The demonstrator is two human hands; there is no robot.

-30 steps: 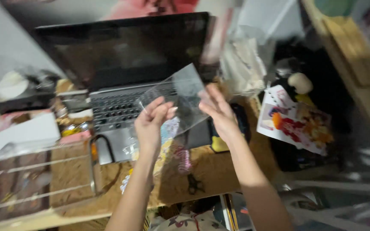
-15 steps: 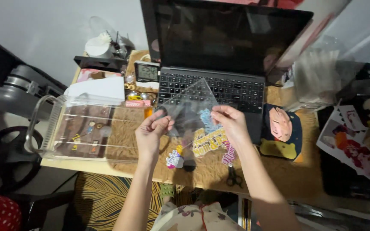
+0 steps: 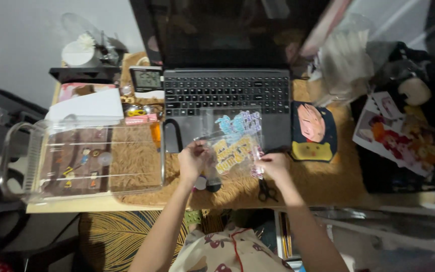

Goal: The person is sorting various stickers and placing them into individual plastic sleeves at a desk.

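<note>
**Both hands lowering a clear sleeve over the stickers**

While I am watching from the head camera, my left hand (image 3: 193,162) is pinching the near left corner of the clear plastic sleeve (image 3: 230,136) between thumb and fingers; my right hand (image 3: 274,165) is closed on its near right edge; the sleeve is lying low over the colourful stickers (image 3: 233,146), half across the laptop (image 3: 226,95) palm rest and half over the desk. To my judgement, doing this well is calling for both corners held level and taut, so the film is not buckling or dragging the stickers askew; small scissors (image 3: 264,190) are lying just beside the right hand, worth avoiding. Outward, the desk is wearing a tan furry mat (image 3: 323,176); a clear compartment box (image 3: 84,158) is sitting to the left, a dark mouse pad (image 3: 314,132) to the right, a small digital clock (image 3: 147,80) beside the keyboard; printed sheets (image 3: 401,136) are crowding the far right; the wall behind is plain and pale.
</note>
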